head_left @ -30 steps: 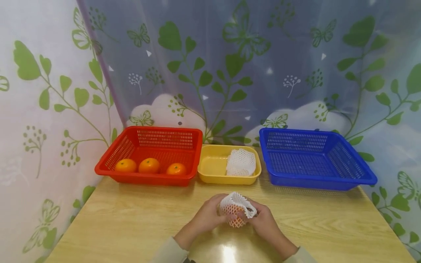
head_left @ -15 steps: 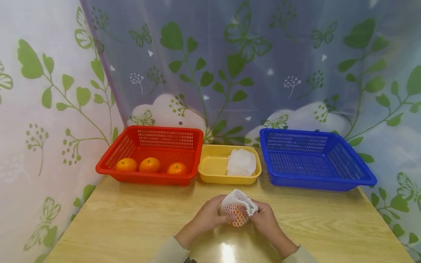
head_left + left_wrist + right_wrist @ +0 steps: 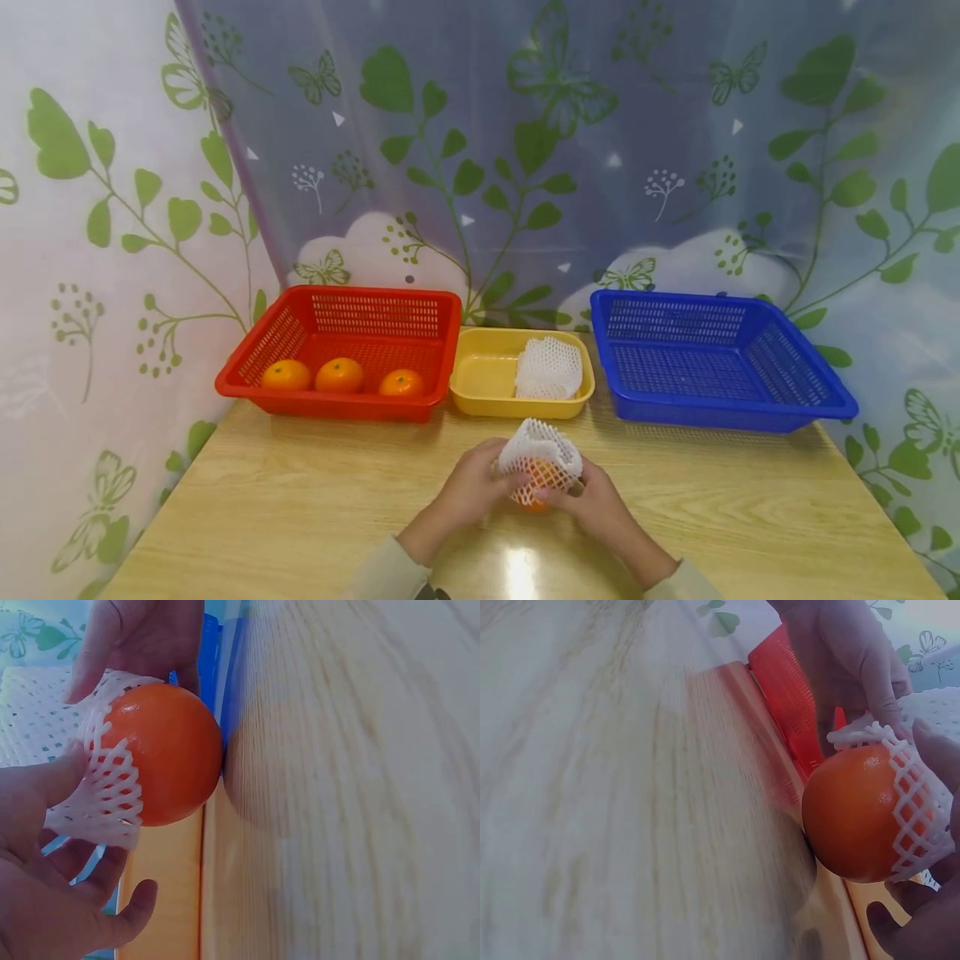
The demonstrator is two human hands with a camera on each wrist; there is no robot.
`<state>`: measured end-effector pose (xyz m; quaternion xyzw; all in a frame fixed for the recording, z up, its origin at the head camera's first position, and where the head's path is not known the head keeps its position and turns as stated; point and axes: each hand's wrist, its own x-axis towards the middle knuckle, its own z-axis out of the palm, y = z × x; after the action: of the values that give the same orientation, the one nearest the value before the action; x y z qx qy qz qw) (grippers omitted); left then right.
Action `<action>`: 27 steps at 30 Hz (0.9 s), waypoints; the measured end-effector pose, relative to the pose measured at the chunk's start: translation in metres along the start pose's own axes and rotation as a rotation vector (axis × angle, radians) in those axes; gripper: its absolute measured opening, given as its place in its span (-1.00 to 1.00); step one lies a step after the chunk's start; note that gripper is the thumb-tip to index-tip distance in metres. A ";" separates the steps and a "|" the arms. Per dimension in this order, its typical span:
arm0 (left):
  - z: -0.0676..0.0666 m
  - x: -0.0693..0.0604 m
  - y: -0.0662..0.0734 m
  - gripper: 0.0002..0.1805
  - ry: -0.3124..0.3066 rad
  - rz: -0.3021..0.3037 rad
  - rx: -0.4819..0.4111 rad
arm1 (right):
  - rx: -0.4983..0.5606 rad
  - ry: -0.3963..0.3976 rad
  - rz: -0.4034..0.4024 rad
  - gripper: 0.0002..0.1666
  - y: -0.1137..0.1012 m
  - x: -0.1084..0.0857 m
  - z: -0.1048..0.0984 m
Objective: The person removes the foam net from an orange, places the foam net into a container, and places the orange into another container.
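Observation:
An orange [image 3: 537,505] is partly covered by a white foam net sleeve [image 3: 542,454], above the table near its middle. My left hand [image 3: 471,485] holds the net from the left, thumb on its front. From the right my right hand [image 3: 594,502] grips the net, its thumb at the lower rim. Both wrist views show the bare lower part of the orange [image 3: 169,754], [image 3: 853,817] sticking out of the net. In those views the net's edge [image 3: 118,780] lies around the fruit's upper part. Some fingers behind the net are hidden in the head view.
At the back left stands a red basket [image 3: 337,408] with oranges [image 3: 340,376] inside. A yellow tray [image 3: 480,407] in the middle holds white foam nets [image 3: 550,368]. A blue basket [image 3: 720,412] stands at the back right. The wooden table [image 3: 285,508] spans the front.
The net has moved up on the orange, so the bottom of the fruit now shows bare. My right hand has shifted its grip from the net's upper edge to its side.

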<state>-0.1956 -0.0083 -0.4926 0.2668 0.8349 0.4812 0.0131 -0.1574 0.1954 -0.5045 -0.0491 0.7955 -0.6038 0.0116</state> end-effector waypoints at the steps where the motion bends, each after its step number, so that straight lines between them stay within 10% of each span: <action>1: 0.000 0.000 0.000 -0.65 0.010 -0.008 -0.005 | -0.006 -0.006 -0.003 -0.36 0.000 0.000 0.000; 9: -0.001 0.001 0.001 -0.63 0.070 -0.061 -0.070 | -0.009 0.018 -0.033 -0.50 0.001 0.000 0.000; 27: -0.001 0.002 0.004 -0.38 -0.026 -0.016 -0.016 | -0.026 0.119 -0.034 -0.76 -0.005 0.000 -0.002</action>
<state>-0.1954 -0.0070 -0.4882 0.2660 0.8331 0.4841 0.0298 -0.1573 0.1959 -0.4993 -0.0264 0.8016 -0.5954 -0.0467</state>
